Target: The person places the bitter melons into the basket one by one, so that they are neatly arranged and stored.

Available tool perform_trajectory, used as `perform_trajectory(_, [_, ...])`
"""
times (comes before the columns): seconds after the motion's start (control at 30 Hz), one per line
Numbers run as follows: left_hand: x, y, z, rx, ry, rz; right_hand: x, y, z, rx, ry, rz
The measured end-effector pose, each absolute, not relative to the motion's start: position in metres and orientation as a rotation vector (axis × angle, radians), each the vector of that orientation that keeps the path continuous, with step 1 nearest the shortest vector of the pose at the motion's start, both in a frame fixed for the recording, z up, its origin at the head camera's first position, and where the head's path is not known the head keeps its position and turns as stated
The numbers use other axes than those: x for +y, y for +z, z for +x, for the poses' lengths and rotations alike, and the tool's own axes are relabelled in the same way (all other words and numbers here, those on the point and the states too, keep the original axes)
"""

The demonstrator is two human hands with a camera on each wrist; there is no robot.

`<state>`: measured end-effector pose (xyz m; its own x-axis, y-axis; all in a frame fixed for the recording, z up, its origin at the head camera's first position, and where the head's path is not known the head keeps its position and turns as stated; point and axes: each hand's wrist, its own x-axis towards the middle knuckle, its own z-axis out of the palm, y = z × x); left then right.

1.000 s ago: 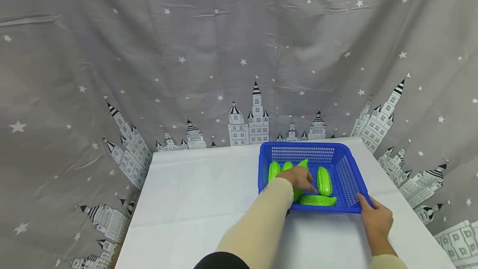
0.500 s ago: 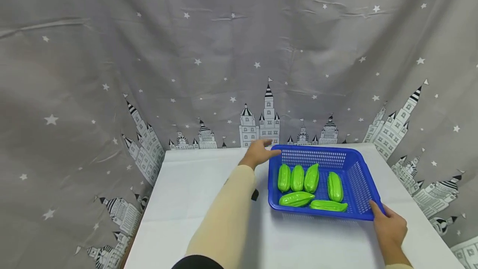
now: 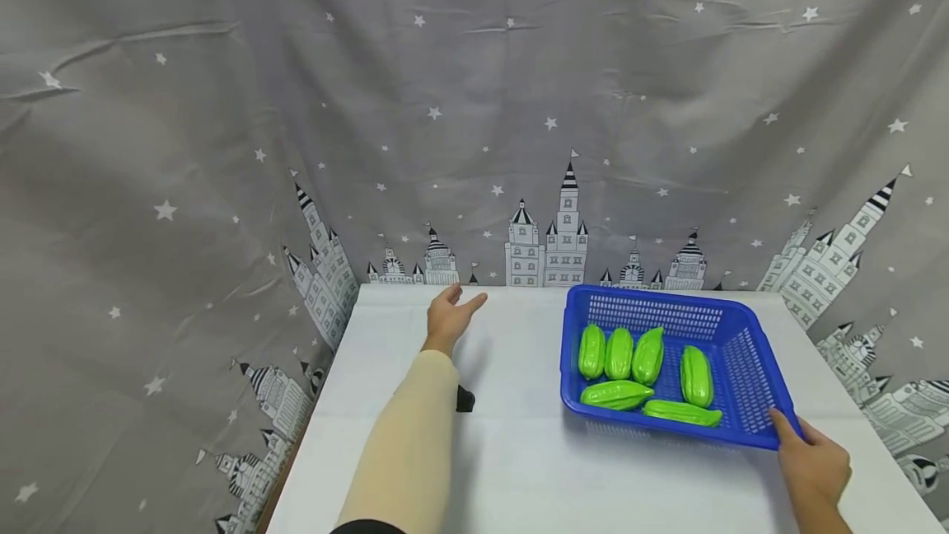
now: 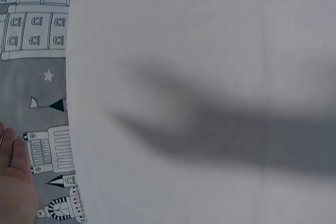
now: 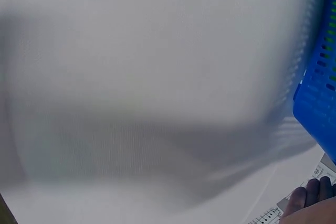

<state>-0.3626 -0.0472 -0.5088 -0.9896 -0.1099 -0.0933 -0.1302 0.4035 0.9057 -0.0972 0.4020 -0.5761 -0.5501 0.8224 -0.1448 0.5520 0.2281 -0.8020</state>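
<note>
A blue plastic basket (image 3: 756, 361) with mesh walls is on the right half of the white table. Inside lie several bright green, ribbed, elongated vegetables (image 3: 697, 376), some side by side, others crosswise along the near wall. My right hand (image 3: 815, 464) grips the basket's near right corner, thumb over the rim; in the right wrist view its other fingers (image 5: 311, 188) show below the blue wall (image 5: 320, 98). Well left of the basket, my left hand (image 3: 448, 320) hovers over the table's far part, holding nothing, thumb spread from the fingers. Only part of it (image 4: 16, 187) enters the left wrist view.
A white cloth covers the table (image 3: 519, 452). Behind and beside it hangs a grey curtain (image 3: 474, 122) printed with stars and castles. A small black piece (image 3: 465, 399) shows beside the left forearm.
My left hand has left the vegetables in the basket, passed its far left corner and moved farther left. My right hand keeps its grip on the corner. The head view has turned left.
</note>
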Motion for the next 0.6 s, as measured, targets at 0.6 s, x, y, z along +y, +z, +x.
perform_trajectory(0.6, [-0.021,-0.493,-0.366,2.547,1.804,-0.146,0.376,-0.492,-0.173,-2.283,1.407,-0.949])
